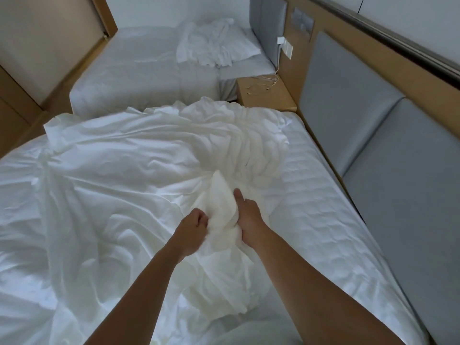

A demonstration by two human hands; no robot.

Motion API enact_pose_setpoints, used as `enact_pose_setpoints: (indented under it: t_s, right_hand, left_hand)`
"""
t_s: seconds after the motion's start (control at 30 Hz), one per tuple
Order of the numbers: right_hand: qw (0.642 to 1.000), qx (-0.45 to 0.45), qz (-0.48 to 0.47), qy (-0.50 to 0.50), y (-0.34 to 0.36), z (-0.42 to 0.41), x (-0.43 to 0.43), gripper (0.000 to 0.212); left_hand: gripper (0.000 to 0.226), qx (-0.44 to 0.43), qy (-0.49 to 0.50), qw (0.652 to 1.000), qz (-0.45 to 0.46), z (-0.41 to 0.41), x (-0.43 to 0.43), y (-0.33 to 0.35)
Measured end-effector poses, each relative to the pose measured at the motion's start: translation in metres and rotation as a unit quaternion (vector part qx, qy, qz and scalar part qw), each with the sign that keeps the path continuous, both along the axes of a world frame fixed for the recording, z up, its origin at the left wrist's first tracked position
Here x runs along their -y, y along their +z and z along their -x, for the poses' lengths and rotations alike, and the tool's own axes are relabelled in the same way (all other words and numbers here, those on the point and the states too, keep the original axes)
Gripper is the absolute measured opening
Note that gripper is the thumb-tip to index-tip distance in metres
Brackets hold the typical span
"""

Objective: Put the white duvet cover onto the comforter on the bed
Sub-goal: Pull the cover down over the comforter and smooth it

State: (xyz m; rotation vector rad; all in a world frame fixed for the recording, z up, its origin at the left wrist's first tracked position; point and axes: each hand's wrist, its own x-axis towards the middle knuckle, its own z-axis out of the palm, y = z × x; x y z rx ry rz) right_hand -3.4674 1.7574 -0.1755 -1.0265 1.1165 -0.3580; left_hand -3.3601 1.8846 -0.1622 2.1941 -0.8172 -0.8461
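Two hands are squeezing one bunched-up bit of the cover (112, 170). The left hand (193, 231) is curling its fingers round the cloth, and the right hand (249, 220) is gripping it just beside, thumb pointing out. The cover is lying crumpled across the bed (323, 207).

Duvet cover (112, 175) on bed (323, 207), nightstand (266, 95) behind.

Bare left hand (193, 230), bare right hand (249, 220), forearms (311, 282) uncovered
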Motion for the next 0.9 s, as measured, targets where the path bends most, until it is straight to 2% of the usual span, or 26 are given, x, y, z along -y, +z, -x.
enact_pose_setpoints:
  t_s: [0.13, 0.2, 0.27, 0.33, 0.4, 0.43, 0.47, 0.5, 0.57, 0.63, 0.83, 0.9]
  right_hand:
    - [1.000, -0.024, 0.013, -0.001, -0.005, 0.005, 0.001, 0.059]
    - [0.999, -0.030, 0.020, 0.008, -0.007, 0.006, -0.001, 0.059]
    - [0.998, -0.035, 0.042, 0.017, -0.005, 0.007, -0.001, 0.054]
    - [0.998, -0.031, 0.052, 0.019, -0.003, 0.009, -0.004, 0.044]
    - [0.996, -0.027, 0.073, 0.045, -0.005, 0.009, -0.013, 0.034]
    - [0.990, -0.041, 0.106, 0.078, -0.008, 0.009, -0.018, 0.032]
    - [0.981, -0.061, 0.143, 0.118, -0.010, 0.009, -0.023, 0.033]
    - [0.969, -0.084, 0.174, 0.155, -0.011, 0.009, -0.027, 0.037]
    - [0.948, -0.116, 0.205, 0.212, -0.012, 0.013, -0.033, 0.046]
    - [0.929, -0.138, 0.225, 0.260, -0.015, 0.019, -0.036, 0.050]
    - [0.922, -0.131, 0.165, 0.325, -0.021, 0.042, -0.035, 0.043]
    - [0.935, -0.111, 0.135, 0.308, -0.020, 0.049, -0.035, 0.044]
  left_hand:
    - [0.018, -0.001, -0.079, 0.993, -0.084, 0.011, -0.015, -0.017]
    - [0.011, 0.017, -0.097, 0.992, -0.082, 0.011, -0.011, -0.014]
    - [0.009, 0.005, -0.037, 0.999, -0.024, 0.004, -0.004, 0.000]
    - [0.011, -0.142, 0.081, 0.984, 0.072, -0.008, 0.002, 0.022]
    - [0.049, -0.263, 0.138, 0.952, 0.069, -0.020, 0.009, 0.043]
    - [0.068, -0.267, 0.120, 0.956, 0.027, -0.022, 0.012, 0.050]
    - [0.078, -0.253, 0.091, 0.963, -0.022, -0.022, 0.017, 0.053]
    - [0.076, -0.237, 0.057, 0.967, -0.071, -0.020, 0.020, 0.052]
    - [0.054, -0.228, 0.013, 0.963, -0.141, -0.016, 0.024, 0.044]
    - [0.044, -0.264, -0.003, 0.949, -0.173, -0.014, 0.022, 0.032]
    - [0.031, -0.395, -0.056, 0.904, -0.151, -0.010, 0.003, 0.011]
    - [0.049, -0.415, -0.060, 0.898, -0.131, -0.006, 0.000, 0.008]
